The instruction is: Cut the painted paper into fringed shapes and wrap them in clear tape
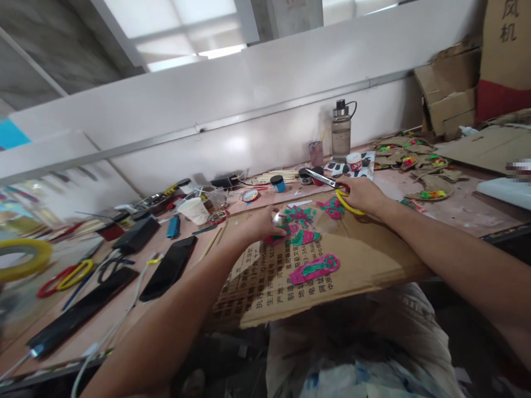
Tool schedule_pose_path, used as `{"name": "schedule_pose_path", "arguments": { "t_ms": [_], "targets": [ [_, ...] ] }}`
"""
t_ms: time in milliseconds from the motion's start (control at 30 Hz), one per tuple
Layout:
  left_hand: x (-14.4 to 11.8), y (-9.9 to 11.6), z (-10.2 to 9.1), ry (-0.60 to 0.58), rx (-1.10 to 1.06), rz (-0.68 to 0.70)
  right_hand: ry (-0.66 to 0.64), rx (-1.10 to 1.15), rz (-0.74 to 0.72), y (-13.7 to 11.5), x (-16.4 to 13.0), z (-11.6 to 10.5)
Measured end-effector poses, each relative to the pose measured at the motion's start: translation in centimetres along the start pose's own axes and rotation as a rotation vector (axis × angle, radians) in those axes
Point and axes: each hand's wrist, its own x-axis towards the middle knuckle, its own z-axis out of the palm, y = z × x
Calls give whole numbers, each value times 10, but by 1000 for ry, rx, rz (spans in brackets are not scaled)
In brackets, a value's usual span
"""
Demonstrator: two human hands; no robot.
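Big cardboard sheet (357,265) hangs half off the counter (464,213), so it could tip toward the lap if pressure lets up. Left hand (261,224) presses flat and open on the painted cutout (296,226). Right hand (360,194) grips yellow-handled scissors (332,185), blades open, and one slip could nick the paint.

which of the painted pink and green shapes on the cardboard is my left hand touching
The middle one, on the cardboard sheet: the left hand rests on its left edge. The near shape lies untouched; the far one sits by the right hand.
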Motion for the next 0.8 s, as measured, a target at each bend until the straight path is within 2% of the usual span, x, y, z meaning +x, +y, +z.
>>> {"name": "schedule_pose_path", "arguments": {
  "t_ms": [200,333,467,600,667,800],
  "targets": [
    [10,-17,4,-33,-785,-10,-1,58,-3,-5,-1,-1],
    [7,-21,-2,1,-1116,-64,-13,108,33,-9,-1,-5],
    [5,-22,-9,61,-1220,-89,29,244,33,-9,-2,-6],
    [8,-26,-10,122,-1263,-43,50,454,28,-7,0,-5],
    [12,-28,-8,143,-1290,-1,61,620,41,-9,2,-5],
    [24,-27,-3,185,-1340,104,48,1105,107,-14,4,-1]
  ]
}}
